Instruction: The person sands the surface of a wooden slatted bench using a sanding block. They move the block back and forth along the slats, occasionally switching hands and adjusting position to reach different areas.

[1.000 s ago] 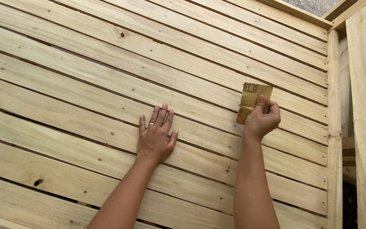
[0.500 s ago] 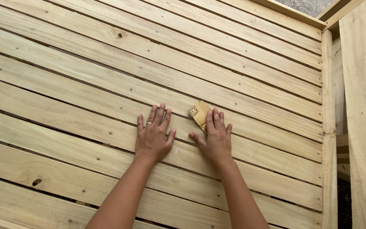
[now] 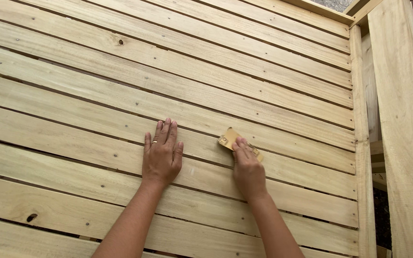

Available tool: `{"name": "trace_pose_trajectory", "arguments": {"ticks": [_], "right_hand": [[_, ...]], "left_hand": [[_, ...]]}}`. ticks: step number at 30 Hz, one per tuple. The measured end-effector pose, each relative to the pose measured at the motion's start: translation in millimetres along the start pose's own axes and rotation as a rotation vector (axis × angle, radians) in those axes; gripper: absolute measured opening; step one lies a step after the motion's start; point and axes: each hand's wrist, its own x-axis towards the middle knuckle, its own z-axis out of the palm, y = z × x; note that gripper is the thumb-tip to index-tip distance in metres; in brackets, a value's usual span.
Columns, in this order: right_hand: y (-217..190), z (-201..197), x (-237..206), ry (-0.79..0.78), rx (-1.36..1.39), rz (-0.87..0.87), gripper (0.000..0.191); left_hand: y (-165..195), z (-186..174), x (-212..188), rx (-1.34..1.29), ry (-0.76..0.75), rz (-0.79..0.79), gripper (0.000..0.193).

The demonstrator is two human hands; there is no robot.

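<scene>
A panel of pale wooden slats (image 3: 120,76) fills the view, its boards running slightly downhill to the right. My left hand (image 3: 162,155) lies flat on a slat near the middle, fingers together, a ring on one finger. Just to its right, my right hand (image 3: 247,168) presses a small tan piece of sandpaper (image 3: 229,139) against the wood; the fingers cover most of the sheet, and only its upper left corner shows.
An upright wooden post (image 3: 361,143) closes the panel on the right. Beyond it leans a wide loose plank (image 3: 405,129). A dark gap (image 3: 381,215) opens between post and plank. Knots and nail heads dot the slats.
My right hand carried the sandpaper down and left from the panel's right side to a spot beside my left hand, and now presses it flat. The left hand stayed put.
</scene>
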Motion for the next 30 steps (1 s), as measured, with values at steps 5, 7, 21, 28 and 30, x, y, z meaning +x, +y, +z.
{"name": "trace_pose_trajectory", "arguments": {"ticks": [5,7,21,28,30], "right_hand": [[10.9,11.5,-19.4,0.094,-0.149,0.299,0.024],[-23.1,48.4,-18.9,0.066,-0.002,0.042,0.028],[0.7,26.5,-46.5,0.013,0.014,-0.033,0.033],[30.5,24.6,14.1,0.058,-0.069,0.160,0.034],[34.4,16.6,7.8,0.091,-0.079,0.181,0.030]], "left_hand": [[5.5,-0.9,4.4,0.122,-0.088,0.002,0.059],[3.8,-3.3,2.4,0.069,-0.063,0.002,0.057],[4.2,1.2,-2.4,0.017,0.002,0.011,0.056],[9.2,-3.2,-2.3,0.069,0.001,0.006,0.055],[11.9,-5.5,-2.3,0.060,-0.018,-0.009,0.055]]}}
